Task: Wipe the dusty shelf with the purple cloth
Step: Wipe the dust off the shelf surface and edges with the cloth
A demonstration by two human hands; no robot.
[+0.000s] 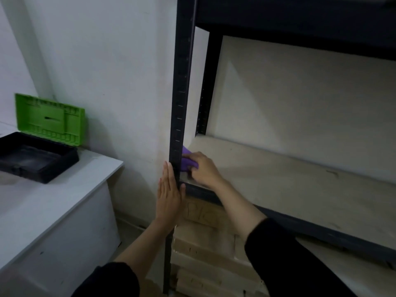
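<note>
Head view puts the shelf (289,185) in front of you, a long pale board in a black rack, its long axis running from the near-left corner away to your right. Most of that board lies to the right of both your hands and looks bare.

At its left end stands the black upright post (181,93). To the left of the rack is a white counter (64,194) carrying an open case with a green lid (50,118).

Your left hand (169,196) is flat and open against the outer side of the post, fingers straight, gripping nothing. Your right hand (203,168) is closed down on the purple cloth (187,161), pressing it onto the board in the near-left corner, tight beside the post.

Only your right hand is on the board, so the sweep probably goes rightward along the length, with the left bracing the rack.
</note>
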